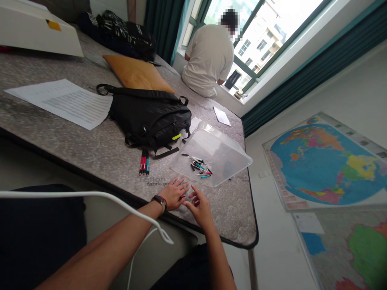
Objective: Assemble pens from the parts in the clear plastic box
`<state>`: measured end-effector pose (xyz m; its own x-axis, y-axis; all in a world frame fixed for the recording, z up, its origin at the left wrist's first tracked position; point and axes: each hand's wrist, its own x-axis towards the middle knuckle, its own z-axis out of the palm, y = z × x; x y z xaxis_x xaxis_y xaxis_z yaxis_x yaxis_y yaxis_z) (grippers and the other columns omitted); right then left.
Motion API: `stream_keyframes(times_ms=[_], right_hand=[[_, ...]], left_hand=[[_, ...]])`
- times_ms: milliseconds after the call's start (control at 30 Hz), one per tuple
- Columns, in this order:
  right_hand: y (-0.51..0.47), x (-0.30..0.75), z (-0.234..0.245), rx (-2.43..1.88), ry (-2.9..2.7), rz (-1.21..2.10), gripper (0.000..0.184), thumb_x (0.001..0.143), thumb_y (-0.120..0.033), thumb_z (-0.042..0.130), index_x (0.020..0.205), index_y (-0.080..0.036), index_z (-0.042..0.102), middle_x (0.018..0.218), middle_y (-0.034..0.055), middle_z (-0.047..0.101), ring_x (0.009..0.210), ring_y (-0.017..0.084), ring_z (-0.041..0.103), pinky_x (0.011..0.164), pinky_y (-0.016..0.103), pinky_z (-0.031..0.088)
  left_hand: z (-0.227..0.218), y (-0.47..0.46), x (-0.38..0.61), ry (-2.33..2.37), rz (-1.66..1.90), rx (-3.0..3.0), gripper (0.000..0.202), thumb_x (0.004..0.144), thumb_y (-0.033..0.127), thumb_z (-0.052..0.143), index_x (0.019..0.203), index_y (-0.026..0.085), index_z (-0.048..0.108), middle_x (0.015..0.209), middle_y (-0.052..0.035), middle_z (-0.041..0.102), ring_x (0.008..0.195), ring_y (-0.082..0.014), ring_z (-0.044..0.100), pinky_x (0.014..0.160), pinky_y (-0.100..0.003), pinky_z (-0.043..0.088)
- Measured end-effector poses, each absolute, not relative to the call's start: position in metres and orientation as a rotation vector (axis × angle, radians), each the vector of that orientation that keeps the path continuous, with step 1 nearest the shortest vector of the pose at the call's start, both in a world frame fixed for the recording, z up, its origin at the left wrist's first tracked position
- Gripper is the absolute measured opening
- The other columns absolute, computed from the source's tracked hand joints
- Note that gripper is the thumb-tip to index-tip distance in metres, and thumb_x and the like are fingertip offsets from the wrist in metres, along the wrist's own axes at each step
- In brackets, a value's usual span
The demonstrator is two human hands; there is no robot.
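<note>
Left hand (174, 194) splayed wide, right hand (199, 207) curled narrow, grip unclear, beside clear plastic tray (225, 159)

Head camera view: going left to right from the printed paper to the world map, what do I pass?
Printed sheet of paper → black backpack → clear plastic tray → world map

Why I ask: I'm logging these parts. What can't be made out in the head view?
- Small red item: mostly hidden by the left hand and right hand.
- Pen parts in the clear plastic tray: too small to identify singly.
- Printed sheet: text too small to read.
- White object: cut off by the top-left edge.
</note>
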<state>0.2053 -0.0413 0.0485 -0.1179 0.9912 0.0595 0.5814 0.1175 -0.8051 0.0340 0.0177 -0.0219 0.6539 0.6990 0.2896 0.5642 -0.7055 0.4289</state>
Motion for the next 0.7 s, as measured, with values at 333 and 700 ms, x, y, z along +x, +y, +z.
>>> stream_keyframes(times_ms=[333,700], right_hand=[[0.049,0.249,0.048,-1.786,-1.955,0.534,0.026,0.084,-0.028,0.061,0.107,-0.017,0.067,0.093,0.0074,0.07,0.069,0.017,0.063,0.073,0.032,0.051],[0.12,0.207,0.017,-2.093,-1.989,0.283,0.02,0.08,-0.015,0.057,0.097,-0.016,0.068,0.1,0.0133,0.07,0.093,0.024,0.063,0.083,0.031,0.043]], left_hand=[[-0.021,0.018,0.034,1.026,0.644,2.566,0.047,0.089,0.037,0.049,0.134,0.024,0.055,0.146,-0.0032,0.05,0.138,-0.0278,0.035,0.114,-0.047,0.02],[-0.019,0.019,0.032,1.02,0.573,2.59,0.052,0.087,0.042,0.053,0.135,0.024,0.053,0.147,-0.0044,0.048,0.14,-0.0297,0.033,0.115,-0.048,0.018]])
